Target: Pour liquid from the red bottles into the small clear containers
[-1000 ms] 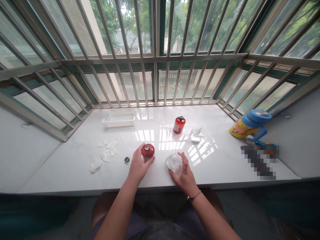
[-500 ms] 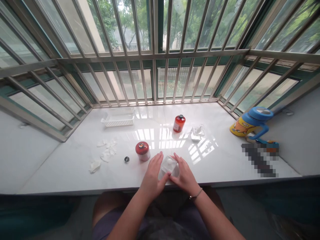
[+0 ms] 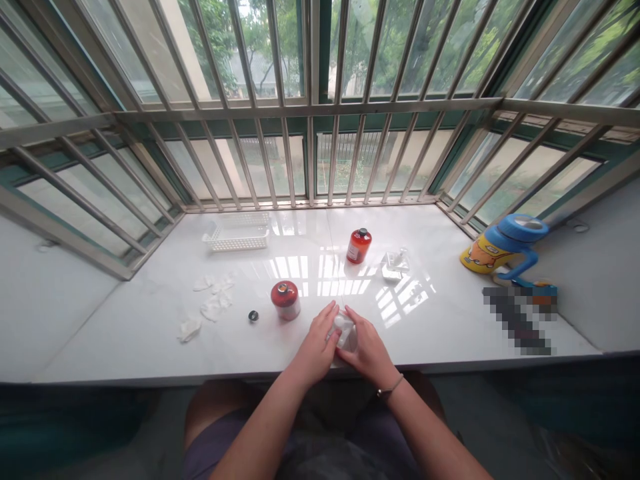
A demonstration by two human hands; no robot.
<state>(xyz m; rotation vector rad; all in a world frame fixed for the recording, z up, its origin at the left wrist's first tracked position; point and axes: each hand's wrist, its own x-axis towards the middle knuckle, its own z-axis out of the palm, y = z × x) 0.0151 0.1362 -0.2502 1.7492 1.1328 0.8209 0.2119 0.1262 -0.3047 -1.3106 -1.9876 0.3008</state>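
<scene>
A small clear square container [image 3: 345, 328] stands near the front edge of the counter between my hands. Around its left side curls my left hand [image 3: 320, 337], the thumb lying across its top. My right hand [image 3: 367, 343] wraps its right side with the fingers bent. Both palms hide much of the container. To the left is an uncapped red bottle [image 3: 285, 301], with a small black cap [image 3: 253, 317] lying beside it. Farther back stands another red bottle [image 3: 359, 246] with its black cap on. A similar clear container [image 3: 396, 264] with a knob on top sits to its right.
Crumpled white tissue pieces [image 3: 217, 298] lie at the left of the white counter [image 3: 125, 340]. Behind them is a white perforated basket [image 3: 237, 240]. A blue and yellow tumbler [image 3: 503, 245] stands at the right, near a blurred-out dark object [image 3: 520, 323]. Metal bars line the window.
My left hand has shifted slightly right and closed further over the clear container, its thumb now across the top. My right hand stays nearly in place. The bottles have not moved.
</scene>
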